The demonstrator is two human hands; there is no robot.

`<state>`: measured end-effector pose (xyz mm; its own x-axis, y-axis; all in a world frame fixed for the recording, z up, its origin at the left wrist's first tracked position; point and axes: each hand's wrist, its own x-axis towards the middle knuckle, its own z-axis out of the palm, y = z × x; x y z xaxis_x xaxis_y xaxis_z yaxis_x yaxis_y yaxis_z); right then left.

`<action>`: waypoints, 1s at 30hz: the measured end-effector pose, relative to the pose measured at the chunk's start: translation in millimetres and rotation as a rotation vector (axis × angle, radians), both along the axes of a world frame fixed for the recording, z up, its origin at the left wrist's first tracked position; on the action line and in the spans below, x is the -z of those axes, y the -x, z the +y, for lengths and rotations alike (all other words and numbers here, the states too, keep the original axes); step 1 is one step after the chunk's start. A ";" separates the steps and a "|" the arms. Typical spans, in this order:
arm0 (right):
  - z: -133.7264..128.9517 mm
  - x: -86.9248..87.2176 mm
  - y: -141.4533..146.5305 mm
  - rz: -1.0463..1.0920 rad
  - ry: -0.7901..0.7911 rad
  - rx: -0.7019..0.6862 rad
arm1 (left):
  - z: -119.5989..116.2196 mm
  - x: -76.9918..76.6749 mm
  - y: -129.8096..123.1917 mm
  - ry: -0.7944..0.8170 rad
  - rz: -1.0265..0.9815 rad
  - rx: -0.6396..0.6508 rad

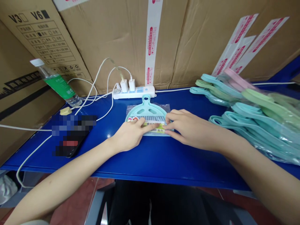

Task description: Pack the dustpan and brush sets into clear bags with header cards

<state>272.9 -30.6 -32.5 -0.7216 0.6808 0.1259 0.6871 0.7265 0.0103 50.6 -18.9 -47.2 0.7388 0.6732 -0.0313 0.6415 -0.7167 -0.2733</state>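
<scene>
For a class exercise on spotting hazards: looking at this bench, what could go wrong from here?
The white cables of the power strip trail across the bench near the left hand, so a forearm might snag them. The tilted water bottle could tip and spill near those cables. The bagged dustpans heaped beside the right hand might slide if bumped.

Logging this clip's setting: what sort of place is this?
Probably a packing station in a warehouse or small workshop: large cardboard cartons stand behind a blue metal bench, which holds piles of bagged plastic dustpans.
</scene>
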 end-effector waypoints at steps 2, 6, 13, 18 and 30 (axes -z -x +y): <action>-0.1 -0.1 0.4 0.005 -0.017 -0.001 | -0.3 -1.3 -2.5 0.008 0.022 -0.013; 0.2 -2.3 0.5 -0.005 -0.061 0.059 | -1.2 -2.1 -5.7 0.021 0.029 -0.030; -3.0 -5.8 3.2 -0.056 -0.112 0.112 | -2.3 -2.9 -5.7 0.029 0.044 -0.034; -3.8 -5.9 2.8 -0.079 -0.147 0.144 | -1.7 -0.7 -4.1 0.023 0.008 -0.018; -1.4 -3.9 -2.6 -0.066 -0.200 0.144 | -1.2 -3.1 -5.2 0.057 0.004 -0.030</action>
<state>275.5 -31.9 -28.6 -0.6304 0.7433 0.2238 0.7762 0.6004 0.1923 55.8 -20.2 -44.1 0.7183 0.6919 -0.0730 0.6617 -0.7118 -0.2357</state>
